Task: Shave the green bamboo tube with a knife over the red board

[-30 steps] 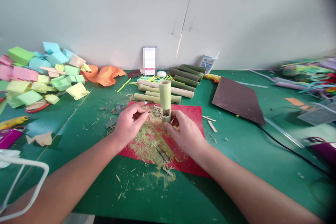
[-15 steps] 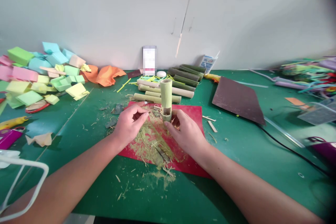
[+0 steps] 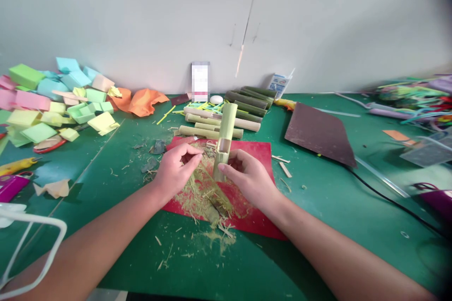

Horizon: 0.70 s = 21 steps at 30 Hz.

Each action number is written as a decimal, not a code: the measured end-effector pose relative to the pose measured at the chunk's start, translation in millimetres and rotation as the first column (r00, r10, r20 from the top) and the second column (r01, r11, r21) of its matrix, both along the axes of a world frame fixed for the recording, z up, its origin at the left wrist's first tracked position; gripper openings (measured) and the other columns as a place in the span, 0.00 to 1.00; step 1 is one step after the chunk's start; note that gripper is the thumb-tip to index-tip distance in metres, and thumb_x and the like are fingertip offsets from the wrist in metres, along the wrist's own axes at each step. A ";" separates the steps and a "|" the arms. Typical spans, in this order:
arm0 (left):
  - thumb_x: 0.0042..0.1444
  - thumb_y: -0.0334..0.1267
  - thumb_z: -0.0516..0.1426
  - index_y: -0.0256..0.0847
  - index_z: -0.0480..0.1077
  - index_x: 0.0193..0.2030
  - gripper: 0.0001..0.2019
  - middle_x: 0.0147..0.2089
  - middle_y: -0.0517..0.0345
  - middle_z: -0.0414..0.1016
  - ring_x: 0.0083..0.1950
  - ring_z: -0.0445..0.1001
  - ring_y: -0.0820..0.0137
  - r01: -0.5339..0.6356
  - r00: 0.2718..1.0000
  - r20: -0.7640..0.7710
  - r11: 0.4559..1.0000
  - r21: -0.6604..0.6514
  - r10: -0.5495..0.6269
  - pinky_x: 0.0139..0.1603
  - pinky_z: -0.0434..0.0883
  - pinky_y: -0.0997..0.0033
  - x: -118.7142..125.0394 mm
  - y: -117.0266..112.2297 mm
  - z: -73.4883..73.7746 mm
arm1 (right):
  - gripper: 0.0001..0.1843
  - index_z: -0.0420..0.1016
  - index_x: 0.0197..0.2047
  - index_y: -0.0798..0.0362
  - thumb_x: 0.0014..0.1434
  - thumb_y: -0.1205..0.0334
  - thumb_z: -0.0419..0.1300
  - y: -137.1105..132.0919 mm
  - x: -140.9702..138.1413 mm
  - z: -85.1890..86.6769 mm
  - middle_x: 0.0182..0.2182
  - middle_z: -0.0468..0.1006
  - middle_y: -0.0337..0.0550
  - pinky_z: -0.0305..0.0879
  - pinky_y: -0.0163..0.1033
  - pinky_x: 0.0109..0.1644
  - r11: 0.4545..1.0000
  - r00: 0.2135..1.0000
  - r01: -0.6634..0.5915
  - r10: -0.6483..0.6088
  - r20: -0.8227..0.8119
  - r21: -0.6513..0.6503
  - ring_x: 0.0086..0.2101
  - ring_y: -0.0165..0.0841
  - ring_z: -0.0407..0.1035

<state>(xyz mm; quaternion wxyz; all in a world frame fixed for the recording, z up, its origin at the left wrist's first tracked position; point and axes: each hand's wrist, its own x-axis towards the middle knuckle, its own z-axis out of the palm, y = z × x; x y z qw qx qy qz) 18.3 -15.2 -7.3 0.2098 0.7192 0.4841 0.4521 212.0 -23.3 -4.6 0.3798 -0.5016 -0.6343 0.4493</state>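
Right hand: Your thumb and curled fingers grip a notched bamboo tube near its lower end.
Left hand: Your thumb and fingertips draw close together, apart from the tube; whether they pinch anything cannot be told.
Bamboo tube: Leaning slightly to your right above the red sheet, its notch facing you.
Red sheet: Strewn with pale shavings, it lies on the green surface.
Beyond: Peeled bamboo lengths lie before you, a brown board to their right.
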 end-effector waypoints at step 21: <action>0.53 0.39 0.59 0.39 0.72 0.40 0.09 0.40 0.54 0.77 0.39 0.75 0.69 0.065 0.998 0.003 0.996 -0.060 -0.065 0.41 0.74 0.68 6.4 -7.4 -1.1 | 0.13 0.69 0.36 0.54 0.51 0.54 0.61 -1.9 -2.6 5.7 0.25 0.72 0.37 0.58 0.36 0.28 0.969 0.951 -0.119 0.047 -0.307 -0.218 0.23 0.27 0.63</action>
